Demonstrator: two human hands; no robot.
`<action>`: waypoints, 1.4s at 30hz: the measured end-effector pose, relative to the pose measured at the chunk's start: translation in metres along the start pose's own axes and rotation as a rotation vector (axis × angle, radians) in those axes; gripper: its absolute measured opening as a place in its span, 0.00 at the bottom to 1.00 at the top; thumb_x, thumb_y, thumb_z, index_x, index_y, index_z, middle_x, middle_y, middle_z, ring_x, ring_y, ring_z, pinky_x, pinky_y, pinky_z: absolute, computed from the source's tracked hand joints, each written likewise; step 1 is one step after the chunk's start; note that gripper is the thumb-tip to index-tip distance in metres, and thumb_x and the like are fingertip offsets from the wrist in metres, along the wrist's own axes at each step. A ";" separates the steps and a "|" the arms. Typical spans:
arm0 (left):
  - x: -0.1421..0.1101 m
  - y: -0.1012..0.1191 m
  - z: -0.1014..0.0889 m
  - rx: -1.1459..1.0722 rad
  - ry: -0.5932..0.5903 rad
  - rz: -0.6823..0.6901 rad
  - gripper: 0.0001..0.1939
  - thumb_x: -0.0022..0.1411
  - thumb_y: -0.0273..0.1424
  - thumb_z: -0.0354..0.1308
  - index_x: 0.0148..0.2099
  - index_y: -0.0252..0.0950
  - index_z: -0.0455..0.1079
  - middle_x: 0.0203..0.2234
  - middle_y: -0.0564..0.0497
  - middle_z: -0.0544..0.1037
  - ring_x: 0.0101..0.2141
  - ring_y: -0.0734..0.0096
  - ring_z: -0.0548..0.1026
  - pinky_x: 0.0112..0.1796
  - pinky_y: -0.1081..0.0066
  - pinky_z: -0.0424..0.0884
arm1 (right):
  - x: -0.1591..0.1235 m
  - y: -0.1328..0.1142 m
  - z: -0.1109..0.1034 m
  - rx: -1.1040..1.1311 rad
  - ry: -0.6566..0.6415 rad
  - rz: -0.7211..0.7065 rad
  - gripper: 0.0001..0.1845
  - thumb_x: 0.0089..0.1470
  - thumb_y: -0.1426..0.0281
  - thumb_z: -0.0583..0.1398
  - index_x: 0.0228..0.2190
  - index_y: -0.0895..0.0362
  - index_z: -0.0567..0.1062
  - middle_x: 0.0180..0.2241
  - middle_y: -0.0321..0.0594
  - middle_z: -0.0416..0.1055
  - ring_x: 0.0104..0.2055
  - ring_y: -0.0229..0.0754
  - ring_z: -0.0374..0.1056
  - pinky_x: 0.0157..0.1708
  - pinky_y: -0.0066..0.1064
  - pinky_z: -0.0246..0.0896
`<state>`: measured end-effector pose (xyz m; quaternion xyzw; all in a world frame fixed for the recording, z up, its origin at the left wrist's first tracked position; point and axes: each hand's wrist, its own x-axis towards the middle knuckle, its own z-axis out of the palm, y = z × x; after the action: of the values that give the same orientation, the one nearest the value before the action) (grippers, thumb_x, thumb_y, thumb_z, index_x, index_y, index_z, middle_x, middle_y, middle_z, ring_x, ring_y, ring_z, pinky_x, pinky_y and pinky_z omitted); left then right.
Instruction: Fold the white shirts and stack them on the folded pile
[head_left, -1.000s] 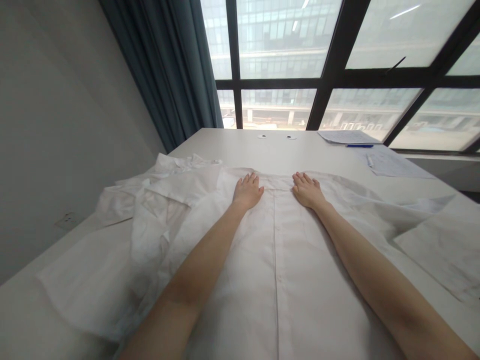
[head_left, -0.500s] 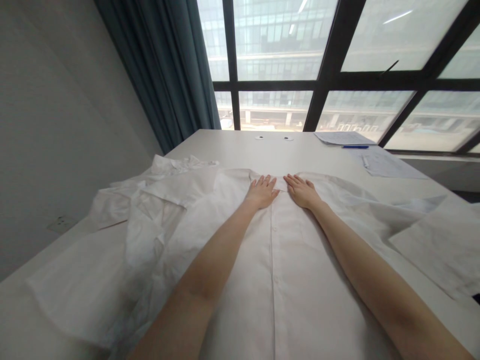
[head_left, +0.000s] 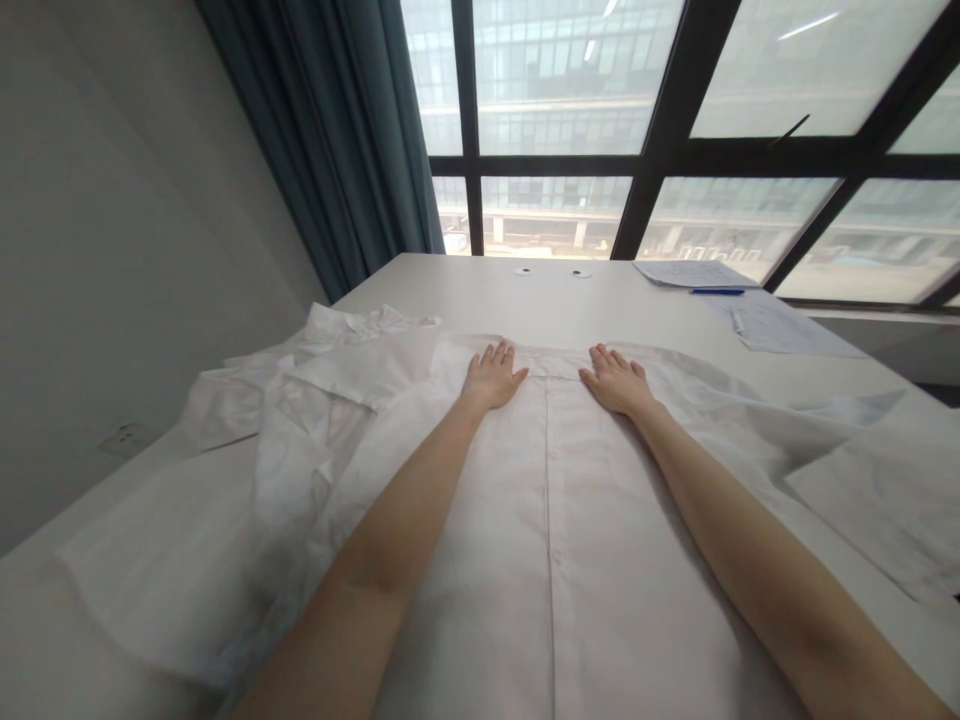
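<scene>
A white button-up shirt (head_left: pixel 517 520) lies spread on the white table, its buttoned front facing up and its collar end away from me. My left hand (head_left: pixel 493 378) rests flat on the shirt, left of the collar, with its fingers stretched out. On the other side of the collar, my right hand (head_left: pixel 615 382) presses flat on the cloth, fingers also extended. Neither hand grips anything. One sleeve reaches out to the right, where its end lies folded over. At the left, the shirt meets more crumpled white cloth (head_left: pixel 292 430).
Sheets of paper (head_left: pixel 802 330) and a blue pen (head_left: pixel 717 291) lie at the table's far right. Two round cable holes (head_left: pixel 581 273) sit near the back edge of the table (head_left: pixel 465 285). Behind stand a blue curtain (head_left: pixel 337 130) and a dark-framed window (head_left: pixel 559 167).
My hands have slid apart over the shirt, the left one clearly to the left and the right one a little to the right. More of the collar area shows between them.
</scene>
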<state>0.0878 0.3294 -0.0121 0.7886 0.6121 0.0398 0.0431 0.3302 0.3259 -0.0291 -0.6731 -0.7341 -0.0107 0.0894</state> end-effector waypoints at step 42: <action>-0.003 0.017 0.003 0.034 0.053 0.138 0.28 0.74 0.44 0.35 0.71 0.41 0.51 0.70 0.49 0.51 0.68 0.55 0.48 0.64 0.47 0.46 | -0.001 -0.015 -0.007 0.064 0.136 -0.083 0.22 0.66 0.66 0.46 0.55 0.49 0.71 0.60 0.40 0.67 0.63 0.49 0.59 0.62 0.55 0.42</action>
<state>0.1041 0.3226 -0.0127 0.8283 0.5577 0.0533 0.0106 0.3163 0.3228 -0.0210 -0.6365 -0.7536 -0.0367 0.1601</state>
